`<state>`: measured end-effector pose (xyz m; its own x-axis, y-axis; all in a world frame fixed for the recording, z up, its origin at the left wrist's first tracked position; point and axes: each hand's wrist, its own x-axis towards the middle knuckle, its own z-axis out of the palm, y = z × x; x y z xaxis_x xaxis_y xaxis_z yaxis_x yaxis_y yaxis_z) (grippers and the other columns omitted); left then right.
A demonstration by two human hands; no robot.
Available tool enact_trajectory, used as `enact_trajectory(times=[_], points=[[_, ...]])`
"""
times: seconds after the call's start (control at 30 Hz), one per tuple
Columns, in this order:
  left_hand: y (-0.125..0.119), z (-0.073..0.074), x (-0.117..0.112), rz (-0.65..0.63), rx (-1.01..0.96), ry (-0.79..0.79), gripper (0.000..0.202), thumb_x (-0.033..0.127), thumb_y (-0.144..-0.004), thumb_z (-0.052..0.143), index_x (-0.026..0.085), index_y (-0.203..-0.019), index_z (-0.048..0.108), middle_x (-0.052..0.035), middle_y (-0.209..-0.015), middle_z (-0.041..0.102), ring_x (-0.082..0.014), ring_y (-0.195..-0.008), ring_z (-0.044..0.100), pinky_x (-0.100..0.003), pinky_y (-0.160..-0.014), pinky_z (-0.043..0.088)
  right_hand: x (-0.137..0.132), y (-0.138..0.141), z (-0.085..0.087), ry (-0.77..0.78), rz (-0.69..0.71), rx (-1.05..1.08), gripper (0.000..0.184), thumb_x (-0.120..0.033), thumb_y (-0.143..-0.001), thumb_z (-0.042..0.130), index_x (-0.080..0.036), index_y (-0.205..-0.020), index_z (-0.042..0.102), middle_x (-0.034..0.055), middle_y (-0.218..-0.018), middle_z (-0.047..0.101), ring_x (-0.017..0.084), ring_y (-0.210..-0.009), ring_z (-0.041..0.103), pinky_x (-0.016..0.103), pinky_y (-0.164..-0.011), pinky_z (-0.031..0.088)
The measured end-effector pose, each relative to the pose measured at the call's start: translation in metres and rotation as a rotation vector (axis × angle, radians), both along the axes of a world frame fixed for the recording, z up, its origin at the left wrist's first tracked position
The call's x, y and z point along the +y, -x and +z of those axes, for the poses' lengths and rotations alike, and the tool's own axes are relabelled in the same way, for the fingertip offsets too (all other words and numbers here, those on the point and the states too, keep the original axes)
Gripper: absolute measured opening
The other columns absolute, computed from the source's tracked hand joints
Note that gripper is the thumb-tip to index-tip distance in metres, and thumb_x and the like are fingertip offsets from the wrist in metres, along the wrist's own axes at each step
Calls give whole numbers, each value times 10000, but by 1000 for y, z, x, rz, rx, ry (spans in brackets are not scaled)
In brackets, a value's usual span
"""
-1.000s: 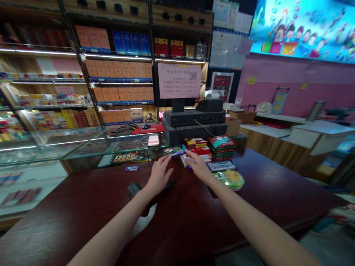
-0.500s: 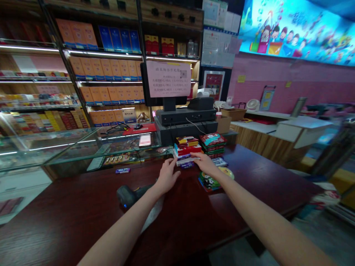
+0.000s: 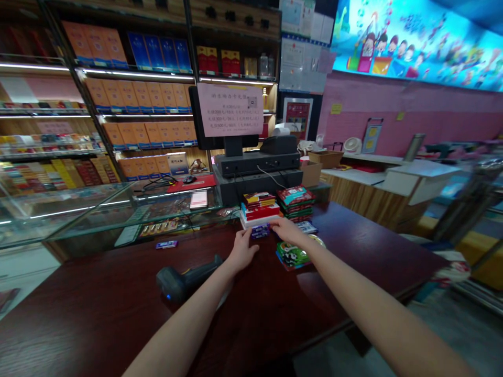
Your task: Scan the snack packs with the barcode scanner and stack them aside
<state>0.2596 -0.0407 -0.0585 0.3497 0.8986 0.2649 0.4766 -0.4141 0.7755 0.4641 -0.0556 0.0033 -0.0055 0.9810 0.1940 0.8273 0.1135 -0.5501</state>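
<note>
Small purple candy packs (image 3: 260, 231) lie one above the other in front of a pile of red and white boxes (image 3: 259, 212). My left hand (image 3: 240, 251) has its fingertips at their left end, with the thumb held apart. Closed on the right end of the upper pack is my right hand (image 3: 287, 231), though its fingertips are partly hidden. Another purple pack (image 3: 166, 244) lies alone at the left. Green panda packets (image 3: 291, 256) sit beneath my right wrist. A black barcode scanner (image 3: 175, 284) rests beside my left forearm.
Stacked red-and-green packets (image 3: 296, 203) stand right of the boxes. Behind them are the cash register (image 3: 257, 165) and a screen with a paper sign (image 3: 231, 111). A glass display counter (image 3: 129, 212) borders the dark wooden table (image 3: 118, 293) at the back left.
The upper purple pack, blurred earlier between my hands, now sits level on the lower one. My left hand has come down slightly at its left end. The view has shifted a little.
</note>
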Motion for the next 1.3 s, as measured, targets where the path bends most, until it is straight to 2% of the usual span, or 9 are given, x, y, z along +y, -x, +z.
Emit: enact_trajectory(times=[0.2,0.3,0.4,0.57,0.9,1.07,1.3], points=[[-6,-6,15,23,11,32,693,193,-745,665,121,-1409,482,-176,-1333,462,-292,-1280,527,-411,-1129,415,6,6,0,64,-5,-88,296,-166,-887,497,-188,-914,790,74,-977,775,235,-946,685,284,-842,475],[-9,-9,20,30,15,49,674,191,-743,665,141,-1393,494,-170,-1343,458,-287,-1259,542,-410,-1116,428,7,8,0,84,-15,-116,313,-147,-890,479,-169,-944,786,98,-1004,771,243,-968,684,284,-832,471],[-12,-11,22,33,21,59,658,187,-734,670,181,-1372,506,-143,-1334,466,-274,-1251,544,-403,-1116,424,8,9,-1,107,-25,-132,316,-126,-881,477,-158,-963,781,104,-1009,770,239,-975,688,272,-820,467],[-16,-12,22,37,36,77,601,182,-740,653,143,-1326,522,-144,-1311,459,-263,-1271,521,-377,-1124,400,13,9,-5,128,-37,-142,301,-151,-898,493,-165,-1009,772,87,-1060,765,222,-1028,677,251,-851,455],[-19,-7,17,67,31,113,629,216,-748,670,100,-1340,491,-174,-1342,442,-269,-1276,517,-352,-1108,403,11,10,-3,127,-30,-132,318,-158,-894,491,-172,-1041,773,98,-1105,757,241,-1071,670,269,-885,455],[-20,-3,16,87,31,121,646,208,-743,677,111,-1349,474,-163,-1317,447,-261,-1266,522,-349,-1091,420,7,10,-3,116,-45,-126,308,-146,-887,495,-176,-1016,773,92,-1054,765,242,-1026,679,276,-870,456],[-17,5,11,86,21,116,556,181,-731,704,118,-1254,529,-140,-1269,471,-211,-1105,598,-323,-1025,470,4,9,2,89,-49,-127,273,-142,-895,506,-183,-950,770,80,-1024,766,220,-980,684,251,-829,447]])
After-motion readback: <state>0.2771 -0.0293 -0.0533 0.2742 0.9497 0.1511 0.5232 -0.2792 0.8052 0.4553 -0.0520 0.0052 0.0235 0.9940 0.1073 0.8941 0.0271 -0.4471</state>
